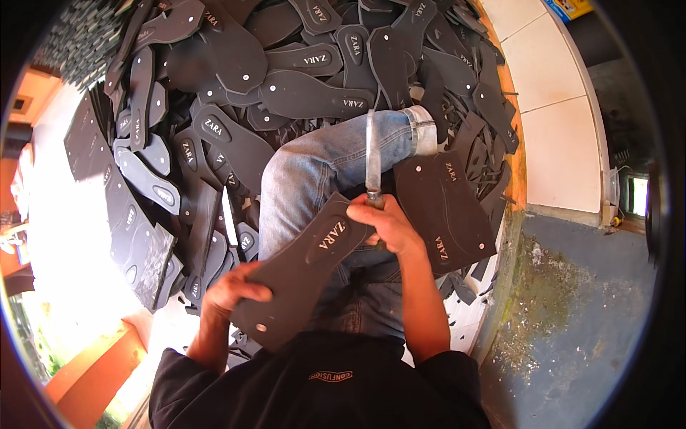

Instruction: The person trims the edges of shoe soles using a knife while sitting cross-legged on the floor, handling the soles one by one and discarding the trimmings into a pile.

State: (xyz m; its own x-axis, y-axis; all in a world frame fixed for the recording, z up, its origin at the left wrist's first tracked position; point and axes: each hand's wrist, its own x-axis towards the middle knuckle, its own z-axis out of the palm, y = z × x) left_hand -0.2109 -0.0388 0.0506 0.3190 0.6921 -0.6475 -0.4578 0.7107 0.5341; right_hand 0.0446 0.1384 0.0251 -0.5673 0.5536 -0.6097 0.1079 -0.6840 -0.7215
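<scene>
My left hand (239, 289) grips the wide end of a black foam shoe sole (289, 282), its thumb lying on top. The sole is held slanted over my lap and has a printed oval near its narrow end. My right hand (391, 225) is closed around the handle of a knife (373, 154), whose long blade points away from me. The right thumb and fingers lie at the sole's narrow end. Beside my right hand, an uncut black foam sheet (446, 214) with sole outlines rests by my leg.
Many cut black soles (314, 93) lie heaped around my bent, jeans-clad leg (300, 171). Narrow foam offcuts (471, 136) gather on the right. A stack of uncut sheets (118, 207) stands left. A pale pointed strip (229, 216) lies among soles. Grey floor (572, 286) shows at right.
</scene>
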